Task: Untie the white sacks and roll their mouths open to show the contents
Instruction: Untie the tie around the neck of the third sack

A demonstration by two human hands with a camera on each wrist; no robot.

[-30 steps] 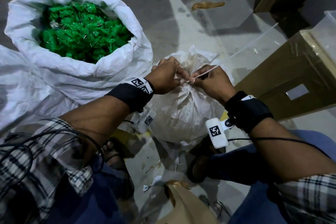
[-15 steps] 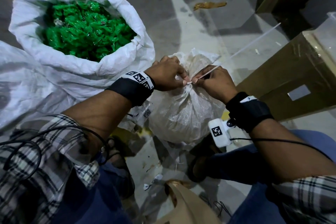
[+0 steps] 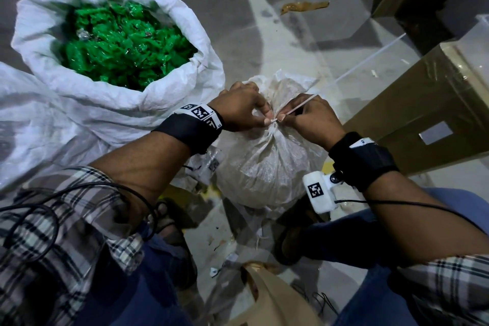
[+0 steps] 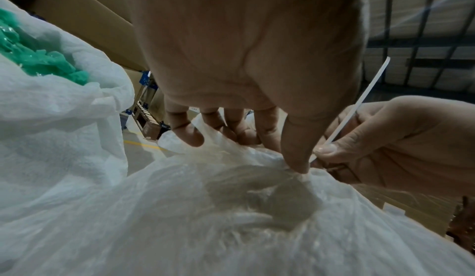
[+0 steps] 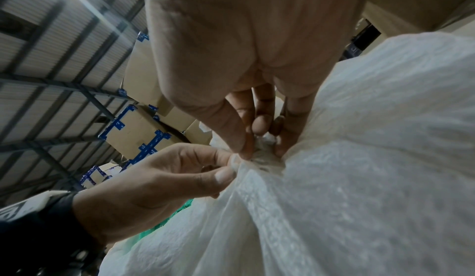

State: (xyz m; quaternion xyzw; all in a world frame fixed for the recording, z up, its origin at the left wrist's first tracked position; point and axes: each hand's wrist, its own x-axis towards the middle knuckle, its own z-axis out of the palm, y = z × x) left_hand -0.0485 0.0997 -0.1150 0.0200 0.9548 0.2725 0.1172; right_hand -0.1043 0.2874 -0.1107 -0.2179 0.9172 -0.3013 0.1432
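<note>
Two sacks in play, and I'm reading this as roughly halfway. Big white sack [image 3: 116, 103] at upper left of the head view is sitting with its mouth already rolled down, green packets [image 3: 124, 42] showing, so I'm calling that one done. Small sack [image 3: 267, 167] at frame centre is standing on the floor with its neck cinched by a white tie [image 3: 293, 108]. Left hand [image 3: 239, 108] is pinching the bunched neck right at the knot, thumb and forefinger curled on the plastic. Right hand [image 3: 312, 120] is gripping the tie, its long free end sticking up toward upper right. Whether the knot is loosening, I can't tell; fingers are covering it in both wrist views. Remaining: tie off, mouth rolled open. Cardboard box [image 3: 434, 103] is sitting just right of the sack.
</note>
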